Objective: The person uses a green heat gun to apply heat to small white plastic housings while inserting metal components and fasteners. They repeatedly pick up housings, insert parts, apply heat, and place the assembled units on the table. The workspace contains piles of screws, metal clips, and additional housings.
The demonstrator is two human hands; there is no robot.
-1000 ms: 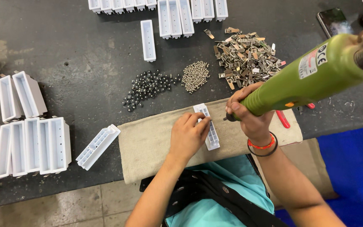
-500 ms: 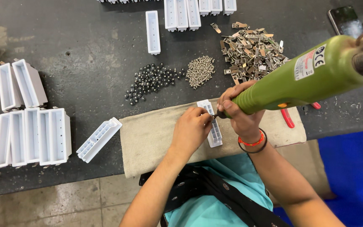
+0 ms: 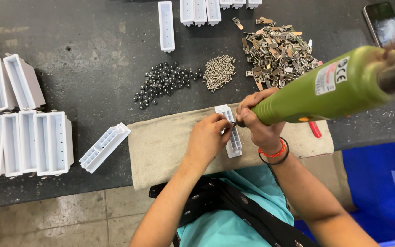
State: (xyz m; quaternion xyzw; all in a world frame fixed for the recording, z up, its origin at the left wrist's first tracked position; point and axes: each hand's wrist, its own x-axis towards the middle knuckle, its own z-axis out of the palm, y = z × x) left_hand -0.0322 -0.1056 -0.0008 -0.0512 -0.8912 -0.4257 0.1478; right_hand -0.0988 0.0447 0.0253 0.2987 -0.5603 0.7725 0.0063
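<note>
A long white plastic part [image 3: 232, 135] lies on a beige cloth [image 3: 165, 144] at the near edge of the dark table. My left hand [image 3: 209, 137] pinches the part's left side and steadies it. My right hand [image 3: 258, 120] grips the front of a green electric screwdriver [image 3: 325, 87], whose tip meets the upper half of the part. The tool's body slants up to the right, close to the camera. An orange and a black band circle my right wrist.
Behind the cloth lie black balls [image 3: 163, 82], small screws [image 3: 219, 72] and metal clips [image 3: 277, 50]. White plastic housings stand at left [image 3: 28, 142], one lies loose [image 3: 104, 147], more line the far edge [image 3: 166, 25]. A phone [image 3: 382, 23] is far right; a blue crate [image 3: 380, 187] sits below.
The view has shifted slightly, so the table's contents sit lower in frame. Both hands stay on the white part, with the screwdriver tip a little higher on it.
</note>
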